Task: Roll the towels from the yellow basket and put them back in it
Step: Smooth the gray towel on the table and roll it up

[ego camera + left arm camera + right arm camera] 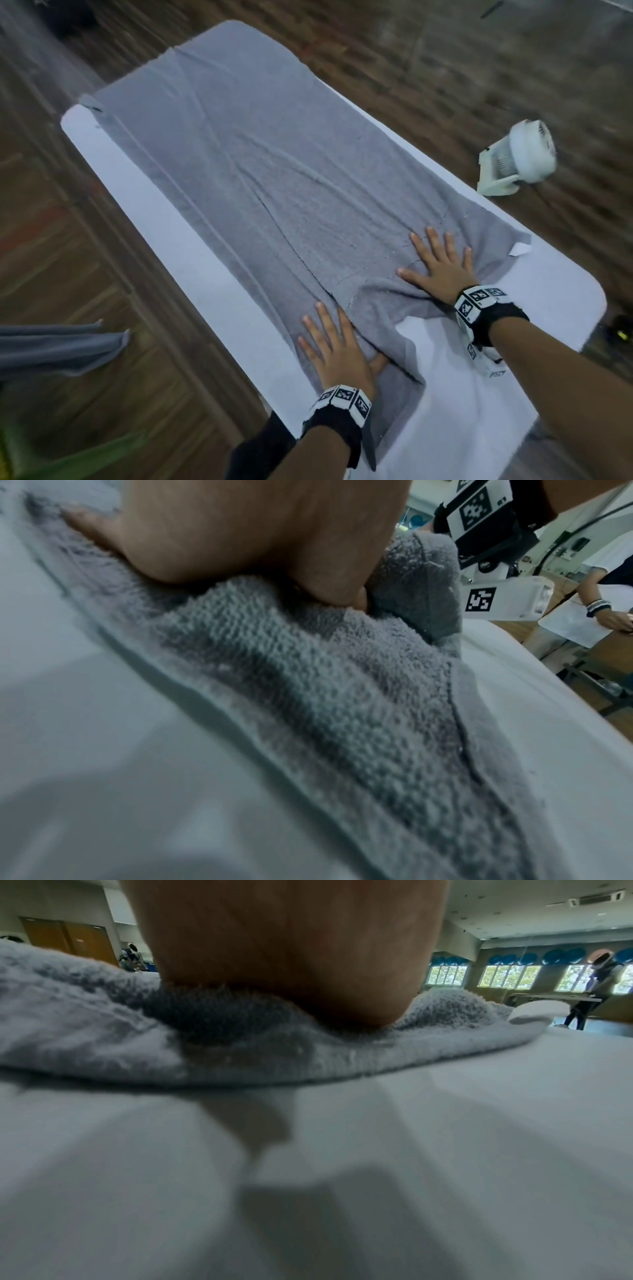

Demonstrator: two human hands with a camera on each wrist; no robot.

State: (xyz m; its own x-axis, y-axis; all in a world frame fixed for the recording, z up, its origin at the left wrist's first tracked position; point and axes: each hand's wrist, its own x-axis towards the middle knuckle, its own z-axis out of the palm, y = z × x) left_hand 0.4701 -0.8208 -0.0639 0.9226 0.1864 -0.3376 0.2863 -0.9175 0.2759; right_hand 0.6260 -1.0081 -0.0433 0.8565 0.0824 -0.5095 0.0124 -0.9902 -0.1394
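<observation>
A large grey towel (246,164) lies spread lengthwise over the white table (178,246), wrinkled and bunched at its near end. My left hand (332,342) lies flat on the near left part of the towel (308,696), fingers straight. My right hand (442,263) presses flat on the near right part of the towel (240,1047), fingers spread. In the wrist views each palm, left hand (240,528) and right hand (291,947), sits on the pile. A white label (621,249) sticks out at the towel's right corner. The yellow basket is not clearly in view.
More grey cloth (51,346) hangs at the left edge above the wooden floor (68,240). A white fan (520,157) stands on the floor to the right of the table. Bare tabletop (479,394) shows near me. Other people (596,988) stand far off in the room.
</observation>
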